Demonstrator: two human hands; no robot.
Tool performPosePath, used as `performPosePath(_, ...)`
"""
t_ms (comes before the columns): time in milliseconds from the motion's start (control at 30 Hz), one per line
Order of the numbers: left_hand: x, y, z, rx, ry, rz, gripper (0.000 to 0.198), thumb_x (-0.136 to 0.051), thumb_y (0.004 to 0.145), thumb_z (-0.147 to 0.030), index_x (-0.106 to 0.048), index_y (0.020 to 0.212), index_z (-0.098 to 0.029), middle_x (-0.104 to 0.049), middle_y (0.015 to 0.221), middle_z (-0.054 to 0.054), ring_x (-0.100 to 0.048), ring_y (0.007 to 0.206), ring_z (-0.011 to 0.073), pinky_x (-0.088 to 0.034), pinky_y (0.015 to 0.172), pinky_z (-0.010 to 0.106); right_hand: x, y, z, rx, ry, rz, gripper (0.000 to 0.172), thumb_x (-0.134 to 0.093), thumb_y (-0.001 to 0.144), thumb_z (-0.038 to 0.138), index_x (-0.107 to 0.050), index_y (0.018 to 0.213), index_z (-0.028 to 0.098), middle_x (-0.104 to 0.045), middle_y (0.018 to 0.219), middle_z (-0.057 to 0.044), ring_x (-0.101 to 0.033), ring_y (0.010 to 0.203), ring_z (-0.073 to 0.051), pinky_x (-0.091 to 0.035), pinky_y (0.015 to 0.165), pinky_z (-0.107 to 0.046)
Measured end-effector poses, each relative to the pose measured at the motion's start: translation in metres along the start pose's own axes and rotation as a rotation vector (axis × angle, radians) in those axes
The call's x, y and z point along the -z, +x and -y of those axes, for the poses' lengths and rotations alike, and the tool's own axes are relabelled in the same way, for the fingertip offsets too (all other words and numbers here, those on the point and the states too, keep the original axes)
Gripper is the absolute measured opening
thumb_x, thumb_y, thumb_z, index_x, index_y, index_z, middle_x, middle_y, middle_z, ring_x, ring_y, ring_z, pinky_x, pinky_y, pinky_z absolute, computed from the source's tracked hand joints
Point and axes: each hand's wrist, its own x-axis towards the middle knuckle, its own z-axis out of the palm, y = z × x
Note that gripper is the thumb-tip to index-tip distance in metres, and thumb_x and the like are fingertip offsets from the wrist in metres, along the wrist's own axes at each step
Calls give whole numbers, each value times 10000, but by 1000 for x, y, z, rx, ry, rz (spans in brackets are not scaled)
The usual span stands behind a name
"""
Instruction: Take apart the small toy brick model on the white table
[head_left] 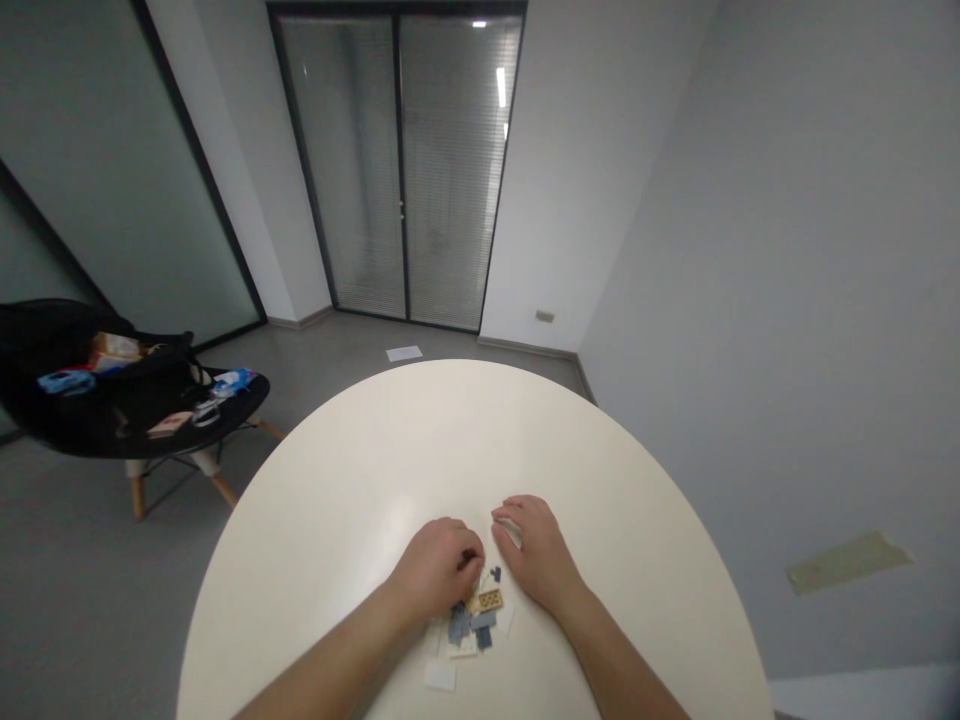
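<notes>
Small toy building bricks lie in a loose pile on the round white table [375,440]. In the pile are a tan brick [490,600] with its hollow side up, several blue-grey bricks [484,621] and a white piece [463,647]. A small dark piece [496,574] lies just beyond them. My left hand [439,567] is closed at the pile's left edge, its fingers curled together; anything in them is hidden. To the right, my right hand [536,550] rests on the table with thumb and fingers apart, and I see nothing held.
A white paper slip [440,676] lies on the table nearer to me. At the left, a black chair [82,430] holds a bag and assorted items. White paper [404,354] lies on the floor before the glass doors [405,180]. A wall [810,300] stands at the right.
</notes>
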Motion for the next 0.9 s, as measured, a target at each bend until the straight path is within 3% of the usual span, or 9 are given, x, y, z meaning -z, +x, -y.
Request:
performPosePath(267, -4, 1, 6, 50, -78, -91, 145, -522, 773, -175, -663, 740, -196, -672, 762, 35, -586, 761, 195, -415, 718, 289, 0, 0, 7, 83, 134, 20, 154, -582, 858, 189, -683, 973, 211, -682, 1006, -91, -600, 1022, -231, -494, 933, -434)
performPosePath(433, -12, 4, 12, 194, -425, -207, 59, -556, 717, -140, -537, 691, -190, -538, 614, -36, -490, 599, 128, -351, 574, 232, -2, -4, 12, 171, 225, 59, 322, -572, 848, 148, -599, 1159, 227, -679, 1082, -84, -622, 1013, -203, -527, 909, -385)
performPosePath(533, -16, 7, 19, 226, -637, -274, 117, -604, 715, -161, -491, 703, -191, -501, 610, -56, -462, 573, 106, -330, 545, 211, -4, -4, 18, 202, 236, 50, 304, -563, 840, 123, -601, 1123, 228, -691, 1055, -71, -638, 986, -189, -540, 889, -359)
performPosePath(767, -17, 11, 27, 201, -919, -292, 238, -700, 704, -215, -464, 719, -194, -597, 673, -24, -533, 613, 116, -386, 589, 223, -7, -2, 22, 317, 148, -31, 258, -506, 875, 105, -607, 1082, 222, -716, 1003, -72, -666, 942, -194, -565, 848, -348)
performPosePath(900, -19, 11, 28, 192, -972, -275, 263, -728, 706, -226, -468, 726, -192, -618, 684, -17, -557, 627, 122, -407, 609, 232, -7, -1, 21, 340, 117, -58, 212, -508, 891, 119, -609, 1051, 214, -721, 950, -71, -671, 892, -196, -574, 813, -345)
